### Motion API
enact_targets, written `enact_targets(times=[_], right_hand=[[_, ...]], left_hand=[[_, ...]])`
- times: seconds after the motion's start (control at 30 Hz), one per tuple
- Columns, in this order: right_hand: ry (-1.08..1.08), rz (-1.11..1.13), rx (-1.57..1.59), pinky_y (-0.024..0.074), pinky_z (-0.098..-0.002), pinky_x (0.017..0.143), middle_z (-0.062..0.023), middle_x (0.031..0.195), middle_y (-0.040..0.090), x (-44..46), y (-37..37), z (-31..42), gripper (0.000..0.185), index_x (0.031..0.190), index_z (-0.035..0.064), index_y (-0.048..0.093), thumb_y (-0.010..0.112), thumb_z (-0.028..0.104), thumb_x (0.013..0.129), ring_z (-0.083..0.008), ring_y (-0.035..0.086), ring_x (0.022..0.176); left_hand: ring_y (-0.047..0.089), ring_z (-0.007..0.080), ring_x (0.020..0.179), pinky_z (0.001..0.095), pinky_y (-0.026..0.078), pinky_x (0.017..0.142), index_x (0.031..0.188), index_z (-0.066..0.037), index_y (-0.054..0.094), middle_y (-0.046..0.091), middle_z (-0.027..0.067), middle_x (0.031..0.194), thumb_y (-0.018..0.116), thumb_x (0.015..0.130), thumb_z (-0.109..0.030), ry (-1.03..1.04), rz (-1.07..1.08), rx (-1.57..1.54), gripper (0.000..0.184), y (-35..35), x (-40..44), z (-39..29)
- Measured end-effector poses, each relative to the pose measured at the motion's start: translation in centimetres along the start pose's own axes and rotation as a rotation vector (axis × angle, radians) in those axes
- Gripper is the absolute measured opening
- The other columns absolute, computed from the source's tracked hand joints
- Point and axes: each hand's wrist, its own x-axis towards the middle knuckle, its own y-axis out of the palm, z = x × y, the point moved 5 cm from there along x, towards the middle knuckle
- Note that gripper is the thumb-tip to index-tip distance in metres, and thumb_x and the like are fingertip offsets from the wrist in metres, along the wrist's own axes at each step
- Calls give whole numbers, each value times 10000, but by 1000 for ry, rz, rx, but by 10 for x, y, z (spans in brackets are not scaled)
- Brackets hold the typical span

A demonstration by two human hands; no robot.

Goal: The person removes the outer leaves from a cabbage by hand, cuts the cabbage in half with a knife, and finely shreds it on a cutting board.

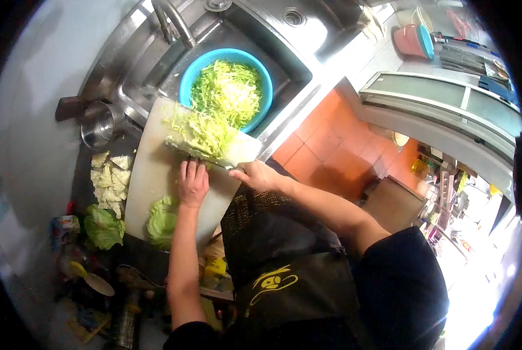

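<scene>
My right hand (258,176) is closed around the handle of a kitchen knife (220,161), whose broad blade lies across the cutting board (147,160). Flat behind the blade, my left hand (193,185) has its fingers stretched toward it; whether the fingertips touch the metal I cannot tell. On the far side of the blade lies a heap of shredded cabbage (211,135). It reaches to the rim of a blue basket (184,81), which holds more shredded cabbage (229,87). A piece of cabbage (162,220) sits at the board's near end.
The basket stands in a steel sink (281,87) beneath a faucet (176,23). Left of the board are a metal pot (101,123), pale cut cabbage pieces (110,181) and green cabbage leaves (104,226). Orange floor tiles (325,140) show to the right.
</scene>
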Motion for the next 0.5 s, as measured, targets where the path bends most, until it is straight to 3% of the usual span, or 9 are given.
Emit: enact_targets(times=[0.1, 0.2, 0.33, 0.5], right_hand=[[168, 95, 83, 497, -486, 713, -268, 767, 627, 0, -14, 6, 564, 839, -55, 622, 543, 472, 1021, -437, 640, 784], [107, 96, 31, 489, -486, 700, -269, 771, 624, -24, -26, 9, 545, 884, -49, 624, 524, 466, 1032, -432, 630, 757], [155, 185, -48, 497, -497, 724, -296, 775, 626, -61, -33, 25, 570, 915, -44, 632, 511, 501, 1028, -476, 633, 791], [200, 217, -68, 509, -502, 749, -304, 800, 638, -59, -27, 19, 571, 948, -44, 639, 505, 505, 1029, -479, 645, 829]], left_hand=[[502, 474, 1139, 573, 447, 1013, 1062, -5, 631, 555, 214, 1130, 672, 839, -104, 5, -130, -62, 248, -5, 4, -5], [559, 431, 1135, 499, 507, 969, 1088, -18, 645, 592, 203, 1158, 667, 891, -115, -1, -49, -9, 221, 3, -4, -2], [600, 458, 1086, 524, 515, 966, 1137, 1, 643, 616, 237, 1167, 669, 894, -123, -6, -111, 18, 275, 9, -12, 3], [588, 445, 1110, 520, 518, 955, 1107, -39, 656, 609, 205, 1152, 672, 886, -135, 16, -97, -4, 242, 13, -16, 4]])
